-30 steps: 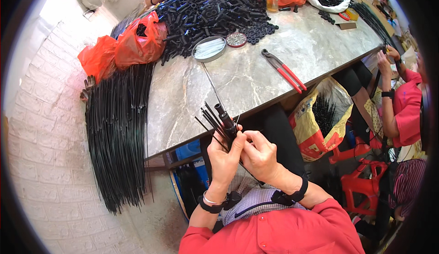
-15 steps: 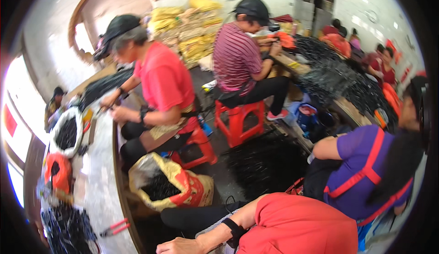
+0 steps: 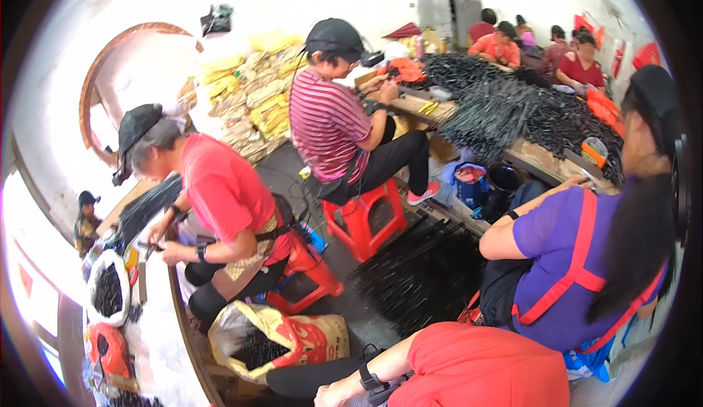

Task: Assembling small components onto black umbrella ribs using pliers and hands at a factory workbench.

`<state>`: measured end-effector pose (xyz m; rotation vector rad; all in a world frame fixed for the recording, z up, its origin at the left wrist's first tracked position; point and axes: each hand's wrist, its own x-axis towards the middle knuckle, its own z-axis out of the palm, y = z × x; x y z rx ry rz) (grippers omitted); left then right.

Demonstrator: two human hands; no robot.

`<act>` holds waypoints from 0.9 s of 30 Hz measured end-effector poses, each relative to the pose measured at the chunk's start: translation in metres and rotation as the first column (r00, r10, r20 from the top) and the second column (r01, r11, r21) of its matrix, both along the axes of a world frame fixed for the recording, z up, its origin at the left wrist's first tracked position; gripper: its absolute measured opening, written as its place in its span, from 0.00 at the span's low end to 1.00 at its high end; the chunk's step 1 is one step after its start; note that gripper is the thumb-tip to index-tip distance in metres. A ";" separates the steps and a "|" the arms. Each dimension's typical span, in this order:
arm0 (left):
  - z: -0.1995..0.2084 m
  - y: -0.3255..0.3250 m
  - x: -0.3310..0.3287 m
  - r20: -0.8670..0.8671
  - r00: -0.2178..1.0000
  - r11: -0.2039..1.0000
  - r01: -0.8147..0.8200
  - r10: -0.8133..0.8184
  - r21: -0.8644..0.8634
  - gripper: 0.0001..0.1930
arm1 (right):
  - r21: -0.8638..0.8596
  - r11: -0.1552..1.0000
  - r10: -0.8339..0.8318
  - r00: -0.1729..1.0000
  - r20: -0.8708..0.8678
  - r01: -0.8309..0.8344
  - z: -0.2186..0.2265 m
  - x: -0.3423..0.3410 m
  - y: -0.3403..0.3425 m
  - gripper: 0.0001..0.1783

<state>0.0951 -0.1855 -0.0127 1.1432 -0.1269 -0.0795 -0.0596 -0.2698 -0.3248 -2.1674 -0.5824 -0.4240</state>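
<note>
My right hand (image 3: 335, 394) is at the lower edge, reaching left from a red short sleeve (image 3: 432, 352). A black band (image 3: 372, 383) is round its wrist. My fingers run out of the picture, so whether they hold anything is hidden. Beside the arm lies my black-trousered leg (image 3: 304, 379). Just beyond that leg, a yellow, white and red sack (image 3: 311, 337) stands with its mouth wide and dark thin pieces inside. My left hand is out of view.
A pale worktable (image 3: 165, 334) runs along the left, with an orange bag (image 3: 121, 363) and a white sack (image 3: 124, 260). Co-workers sit on red stools (image 3: 366, 220). Black strips (image 3: 417, 275) cover floor; more strips (image 3: 498, 110) heap on the far table.
The view has tilted and swung, so the left table sits lower and its red-handled pliers have left the picture. More of the purple-shirted co-worker's arm shows. My right hand appears farther right.
</note>
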 end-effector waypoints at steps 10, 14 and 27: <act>0.028 0.231 -0.142 0.319 0.606 0.492 -0.787 0.729 0.371 0.23 | -0.718 0.620 -0.608 0.772 -0.185 0.317 0.178 -0.033 -0.037 0.07; 0.009 0.300 -0.165 0.009 0.531 0.531 -0.846 0.847 -0.050 0.09 | 0.072 0.997 0.038 0.740 -0.672 0.013 0.161 -0.025 -0.034 0.21; 0.005 0.350 -0.221 -0.116 0.564 0.549 -0.824 0.817 -0.141 0.09 | -0.696 0.680 -0.530 0.811 -0.248 0.231 0.204 -0.036 -0.034 0.10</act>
